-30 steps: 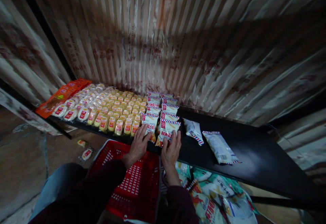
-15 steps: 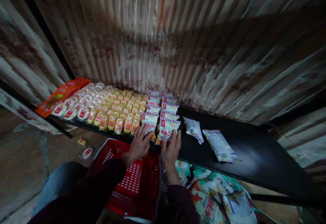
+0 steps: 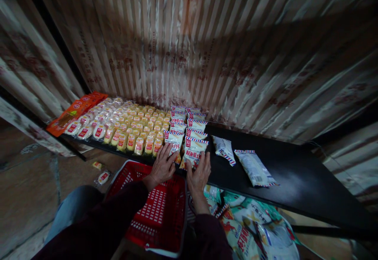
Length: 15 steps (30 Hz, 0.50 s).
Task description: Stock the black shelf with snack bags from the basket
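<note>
Two columns of upright white snack bags with red lettering and striped top edges stand on the black shelf (image 3: pixel 298 185). At the front of the left column, my left hand (image 3: pixel 163 165) has its outstretched fingers against the lower part of a snack bag (image 3: pixel 174 138). My right hand (image 3: pixel 199 172), fingers extended, touches the lower right of the front snack bag (image 3: pixel 195 147) in the right column. Neither hand is wrapped round a bag. Rows of small yellow wrapped cakes (image 3: pixel 139 145) adjoin the left column, with white wrapped cakes (image 3: pixel 99 131) farther left.
Two snack bags lie flat to the right, one white bag (image 3: pixel 223 148) and another bag (image 3: pixel 255 168). Orange packets (image 3: pixel 71 114) lie at the left end. Below are a red basket (image 3: pixel 153 212) and a heap of bags (image 3: pixel 245 228). Small packets (image 3: pixel 103 177) lie on the floor.
The view has shifted slightly. Both hands stay at the two front bags, with the right-hand bag's lower front showing a little more.
</note>
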Each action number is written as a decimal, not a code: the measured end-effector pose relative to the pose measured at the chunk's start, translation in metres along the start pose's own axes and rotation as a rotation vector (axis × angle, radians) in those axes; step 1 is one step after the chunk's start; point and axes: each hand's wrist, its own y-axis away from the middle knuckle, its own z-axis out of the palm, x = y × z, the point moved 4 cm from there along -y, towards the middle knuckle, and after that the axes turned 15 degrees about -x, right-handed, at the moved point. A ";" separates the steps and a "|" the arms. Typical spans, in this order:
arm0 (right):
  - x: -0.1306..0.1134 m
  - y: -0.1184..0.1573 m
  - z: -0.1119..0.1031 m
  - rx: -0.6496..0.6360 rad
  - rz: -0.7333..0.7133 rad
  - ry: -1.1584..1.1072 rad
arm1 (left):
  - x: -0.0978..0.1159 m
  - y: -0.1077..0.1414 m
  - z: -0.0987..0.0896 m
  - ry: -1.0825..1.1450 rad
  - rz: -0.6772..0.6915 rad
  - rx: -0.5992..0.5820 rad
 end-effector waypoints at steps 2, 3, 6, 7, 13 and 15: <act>-0.001 0.000 -0.002 0.004 0.009 0.005 | 0.000 0.001 -0.001 0.004 -0.007 -0.005; -0.002 0.000 -0.003 0.008 0.014 0.007 | 0.001 0.001 -0.002 0.006 -0.006 -0.005; -0.003 -0.001 -0.007 0.018 0.031 0.013 | 0.002 0.005 -0.004 0.013 0.006 -0.001; -0.003 -0.001 -0.009 0.019 0.033 0.013 | 0.003 0.006 -0.005 0.014 0.010 0.004; -0.002 0.001 -0.010 0.006 0.029 -0.001 | 0.012 0.017 -0.007 0.015 0.024 -0.003; -0.003 0.002 -0.010 0.007 0.029 0.002 | 0.015 0.021 -0.006 0.014 0.029 -0.019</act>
